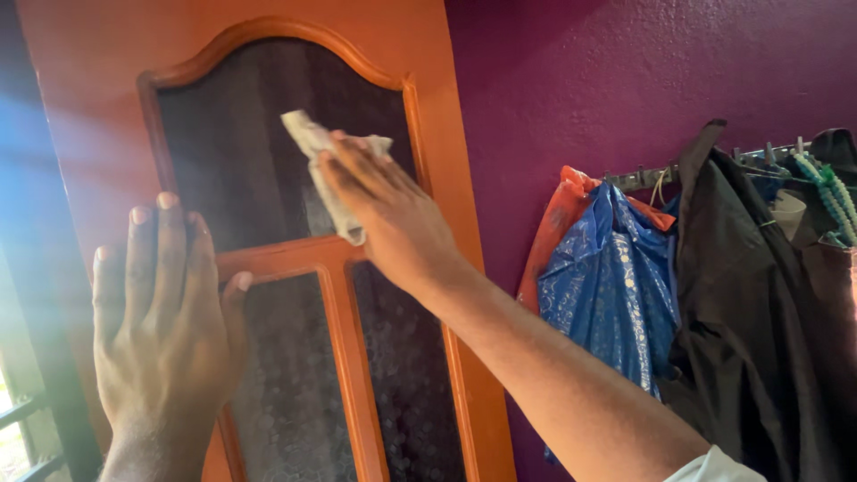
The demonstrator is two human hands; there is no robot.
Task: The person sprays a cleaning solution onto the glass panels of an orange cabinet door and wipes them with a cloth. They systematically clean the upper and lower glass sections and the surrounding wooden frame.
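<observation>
A: How are the two hands placed on the orange wooden door (85,98)?

B: The right hand (393,210) reaches up with the arm stretched, the back of the hand toward the camera. Its fingers are closed over a crumpled pale cloth (323,170) and press it flat on the upper dark glass pane (241,134) of the door. The left hand (165,317) is open, holding nothing, the fingers straight and pointing up. It lies flat on the left side of the door, at the height of the horizontal rail (286,259).

A: Is there room around the door?

B: Left of the door there is bright light and some bars. Right of the door stands a purple wall (580,80), close to the door edge. Further right of the door, a row of hooks (643,176) carries a blue plastic bag (607,286), an orange bag (558,223) behind it, and a dark garment (759,295).

A: And the surfaces?

B: The door frame is smooth and glossy, with an arched top moulding. The two lower panes (402,375) have a small pebbled pattern. The wall looks rough and matt.
</observation>
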